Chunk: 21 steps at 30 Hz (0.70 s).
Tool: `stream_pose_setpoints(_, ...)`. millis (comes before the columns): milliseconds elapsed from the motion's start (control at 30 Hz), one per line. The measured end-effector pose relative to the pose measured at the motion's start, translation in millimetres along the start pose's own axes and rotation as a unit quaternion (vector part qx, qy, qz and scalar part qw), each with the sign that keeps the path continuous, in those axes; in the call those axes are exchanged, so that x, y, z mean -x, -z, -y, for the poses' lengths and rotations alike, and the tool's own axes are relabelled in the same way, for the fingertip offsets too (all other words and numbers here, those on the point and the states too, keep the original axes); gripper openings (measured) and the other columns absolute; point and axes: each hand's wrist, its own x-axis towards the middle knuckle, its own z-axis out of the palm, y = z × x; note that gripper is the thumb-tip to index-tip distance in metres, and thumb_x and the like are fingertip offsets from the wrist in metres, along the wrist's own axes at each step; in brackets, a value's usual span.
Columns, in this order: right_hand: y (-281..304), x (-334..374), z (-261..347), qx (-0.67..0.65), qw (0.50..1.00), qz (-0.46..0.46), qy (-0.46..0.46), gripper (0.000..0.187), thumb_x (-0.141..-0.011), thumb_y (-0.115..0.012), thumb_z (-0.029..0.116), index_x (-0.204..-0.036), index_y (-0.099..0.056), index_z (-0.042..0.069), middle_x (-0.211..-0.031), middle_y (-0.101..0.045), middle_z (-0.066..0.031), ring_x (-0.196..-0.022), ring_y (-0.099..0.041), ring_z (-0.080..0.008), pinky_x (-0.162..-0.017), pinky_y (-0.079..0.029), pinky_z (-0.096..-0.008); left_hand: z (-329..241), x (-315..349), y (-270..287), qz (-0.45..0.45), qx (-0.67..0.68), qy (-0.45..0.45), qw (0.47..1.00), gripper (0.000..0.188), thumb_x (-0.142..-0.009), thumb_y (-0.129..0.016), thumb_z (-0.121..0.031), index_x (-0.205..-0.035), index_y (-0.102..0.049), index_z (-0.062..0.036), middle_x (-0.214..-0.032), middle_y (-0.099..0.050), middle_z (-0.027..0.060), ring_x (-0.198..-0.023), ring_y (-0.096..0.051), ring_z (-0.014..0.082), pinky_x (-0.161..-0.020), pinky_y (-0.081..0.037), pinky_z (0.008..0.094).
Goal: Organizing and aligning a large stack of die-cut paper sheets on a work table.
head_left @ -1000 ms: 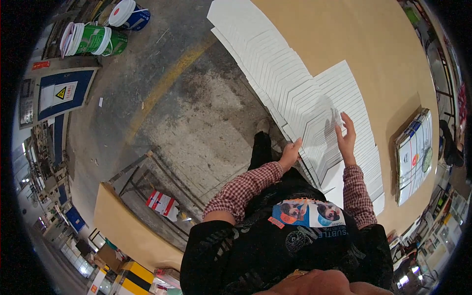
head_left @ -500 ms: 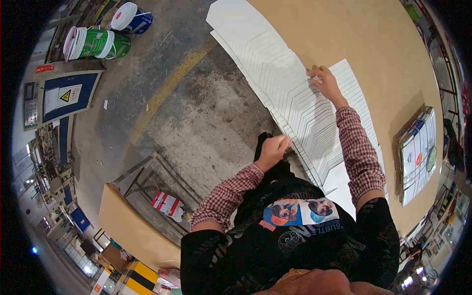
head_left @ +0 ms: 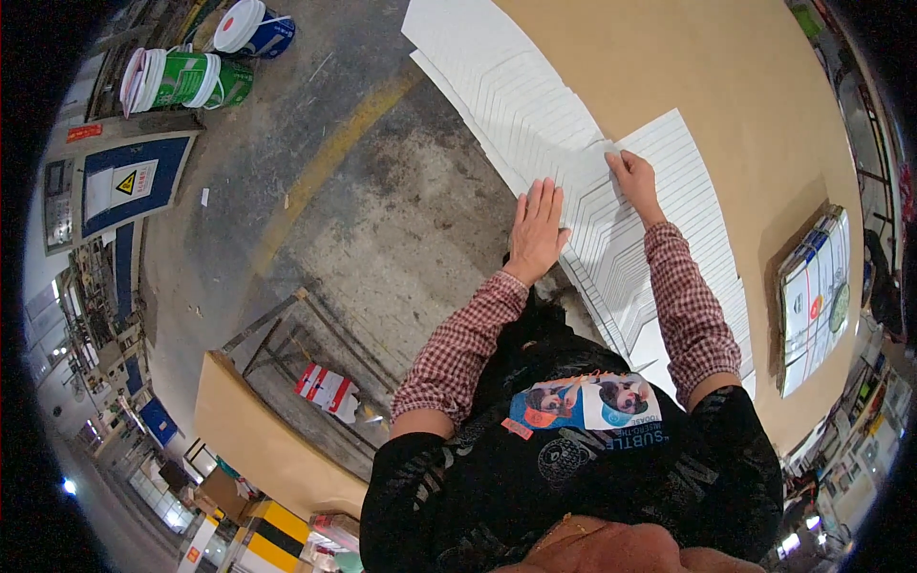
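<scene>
White paper sheets lie fanned out along the near edge of a tan tabletop, overlapping so that their edges show as many thin stepped lines. My left hand is open, its fingers straight and together, resting over the left edge of the sheets. To its right, my right hand pinches a sheet's edge between thumb and fingertips, near the corner where two fanned groups meet. How many sheets the pinch takes in is hidden.
A strapped bundle of printed sheets sits on the tan tabletop at right. Green and blue buckets stand on the floor at far left. Nearer, a metal frame holds a red-and-white carton piece beside a tan board.
My left hand has moved forward from beside my body onto the edge of the sheets, its fingers straightening. My right hand has shifted slightly nearer and closed into a pinch on a sheet's edge.
</scene>
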Motion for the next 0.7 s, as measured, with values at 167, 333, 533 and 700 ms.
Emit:
stream_pose_setpoints(167,-1,1,-4,-0.013,1.000,-0.004,0.025,0.037,-0.081,-0.055,0.033,-0.068,-0.052,-0.001,-0.049,-0.039,-0.0086,-0.046,-0.033,-0.0153,-0.045,-0.032,-0.0320,-2,-3,1,0.020,-0.010,0.005,1.000,0.068,-0.078,-0.056,-0.024,-0.131,-0.022,0.0017,-0.140,-0.014,0.0156,-0.130,-0.010,0.0298,-0.105,-0.011,0.0440)
stream_pose_setpoints(333,0,2,-2,-0.029,0.999,0.013,0.029,0.035,-0.081,-0.055,0.031,-0.067,-0.052,-0.001,-0.050,-0.042,-0.0099,-0.046,-0.033,-0.0165,-0.046,-0.032,-0.0328,-1,-1,1,0.006,-0.010,0.000,1.000,0.065,-0.079,-0.055,-0.023,-0.131,-0.024,-0.0009,-0.140,-0.015,0.0155,-0.130,-0.012,0.0301,-0.104,-0.012,0.0442)
stream_pose_setpoints(533,6,5,1,-0.061,0.998,0.009,0.017,0.018,-0.079,-0.059,0.021,-0.083,-0.058,0.003,-0.062,-0.048,-0.0069,-0.057,-0.043,-0.0156,-0.053,-0.038,-0.0283,0,0,-5,-0.012,-0.030,-0.004,0.999,0.061,-0.079,-0.055,-0.025,-0.131,-0.028,-0.0064,-0.139,-0.018,0.0157,-0.129,-0.014,0.0314,-0.103,-0.014,0.0458)
stream_pose_setpoints(700,27,13,5,0.048,0.980,-0.063,0.181,0.021,-0.070,-0.066,0.009,-0.089,-0.058,0.007,-0.093,-0.053,-0.0061,-0.076,-0.053,-0.0175,-0.065,-0.044,-0.0264,-2,-2,-5,-0.016,-0.041,-0.015,0.999,0.062,-0.079,-0.055,-0.026,-0.131,-0.028,-0.0065,-0.139,-0.018,0.0158,-0.129,-0.014,0.0315,-0.103,-0.014,0.0462)
